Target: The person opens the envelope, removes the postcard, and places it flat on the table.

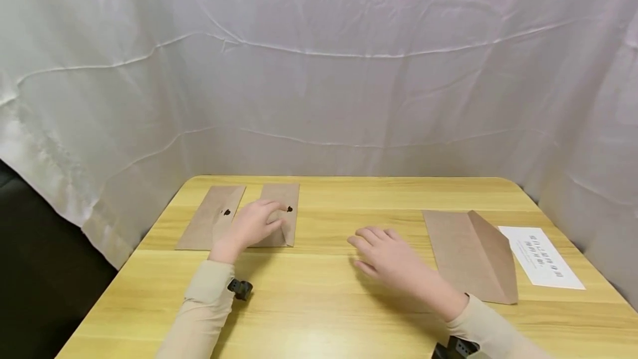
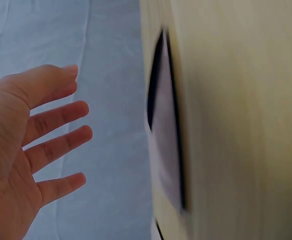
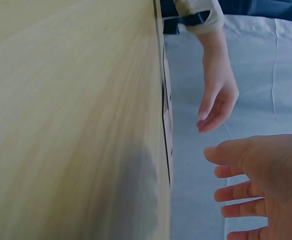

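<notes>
My left hand (image 1: 252, 222) hovers over a brown paper envelope (image 1: 280, 193) at the table's back left. In the left wrist view the fingers of this left hand (image 2: 31, 135) are spread and relaxed, apart from the envelope (image 2: 167, 130) beside them. A second brown envelope (image 1: 206, 218), with a small dark mark like the first, lies just to its left. My right hand (image 1: 386, 254) is above the middle of the table, its fingers loosely extended and holding nothing. To its right lies a larger brown envelope (image 1: 461, 248) with its pointed flap unfolded.
A white card (image 1: 542, 257) with printed characters lies at the right, its edge next to the open flap. The wooden table (image 1: 309, 314) has rounded back corners. Pale curtains (image 1: 349, 93) hang behind it, and a dark area (image 1: 45, 270) shows at the left.
</notes>
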Tool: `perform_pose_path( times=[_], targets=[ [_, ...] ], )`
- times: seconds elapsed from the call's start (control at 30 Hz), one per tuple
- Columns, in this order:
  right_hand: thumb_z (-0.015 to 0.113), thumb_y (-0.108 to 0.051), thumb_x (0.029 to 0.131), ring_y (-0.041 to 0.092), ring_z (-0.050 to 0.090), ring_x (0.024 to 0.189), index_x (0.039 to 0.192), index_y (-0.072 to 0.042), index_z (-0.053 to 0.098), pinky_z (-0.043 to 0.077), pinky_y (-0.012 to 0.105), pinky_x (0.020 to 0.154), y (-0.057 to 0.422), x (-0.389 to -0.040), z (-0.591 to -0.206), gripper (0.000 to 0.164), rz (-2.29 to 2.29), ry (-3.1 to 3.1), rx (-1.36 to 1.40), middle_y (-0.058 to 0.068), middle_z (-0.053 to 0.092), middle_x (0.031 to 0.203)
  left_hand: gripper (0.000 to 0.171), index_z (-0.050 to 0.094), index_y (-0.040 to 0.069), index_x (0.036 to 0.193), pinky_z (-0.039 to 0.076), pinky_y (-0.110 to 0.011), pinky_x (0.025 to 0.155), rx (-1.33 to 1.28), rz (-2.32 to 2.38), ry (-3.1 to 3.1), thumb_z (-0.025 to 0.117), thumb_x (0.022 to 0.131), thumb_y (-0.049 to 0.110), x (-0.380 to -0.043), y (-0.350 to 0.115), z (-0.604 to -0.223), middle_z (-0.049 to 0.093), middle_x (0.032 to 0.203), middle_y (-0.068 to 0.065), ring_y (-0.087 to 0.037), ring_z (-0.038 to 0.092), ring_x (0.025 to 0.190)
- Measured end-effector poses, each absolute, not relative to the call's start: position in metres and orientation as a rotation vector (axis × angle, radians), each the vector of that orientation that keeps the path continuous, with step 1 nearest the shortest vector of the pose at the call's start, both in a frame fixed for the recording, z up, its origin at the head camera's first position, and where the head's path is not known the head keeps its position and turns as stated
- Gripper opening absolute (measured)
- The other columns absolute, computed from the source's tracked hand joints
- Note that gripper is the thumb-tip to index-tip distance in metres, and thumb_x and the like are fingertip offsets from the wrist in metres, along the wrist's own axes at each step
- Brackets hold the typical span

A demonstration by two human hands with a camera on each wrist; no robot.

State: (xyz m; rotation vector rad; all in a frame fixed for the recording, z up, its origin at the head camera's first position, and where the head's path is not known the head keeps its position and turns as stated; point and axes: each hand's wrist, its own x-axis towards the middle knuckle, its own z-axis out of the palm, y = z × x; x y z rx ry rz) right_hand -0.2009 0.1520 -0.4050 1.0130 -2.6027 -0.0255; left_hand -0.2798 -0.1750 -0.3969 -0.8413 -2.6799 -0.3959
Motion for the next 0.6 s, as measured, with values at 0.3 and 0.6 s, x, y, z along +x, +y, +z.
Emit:
perform_pose_path(
  times=[0.3,0.6],
  targets=[
    [0.059,-0.04,0.095,0.026,0.052,0.131,0.14,-0.014,0.051,0.045,0.048,0.106,0.121,-0.207,-0.402,0.052,-0.007,-2.591,1.176,0.007,0.056,0.14,0.043,0.062,0.01,0.128,0.048,-0.053,0.101,-0.691,-0.441,-2.878,0.069,0.09,0.028,-0.287,-0.192,-0.409,0.065,0.127,-0.015,-0.036,0.062,0.115],
    [0.05,-0.046,0.098,0.026,0.042,0.141,0.148,-0.015,0.043,0.035,0.048,0.115,0.087,-0.215,-0.405,0.059,-0.053,-2.681,1.253,0.007,0.045,0.151,0.062,0.047,0.005,0.144,0.032,-0.064,0.111,-0.585,-0.352,-3.126,0.065,0.092,0.034,-0.286,-0.2,-0.414,0.045,0.147,-0.024,-0.043,0.042,0.136]
  ],
)
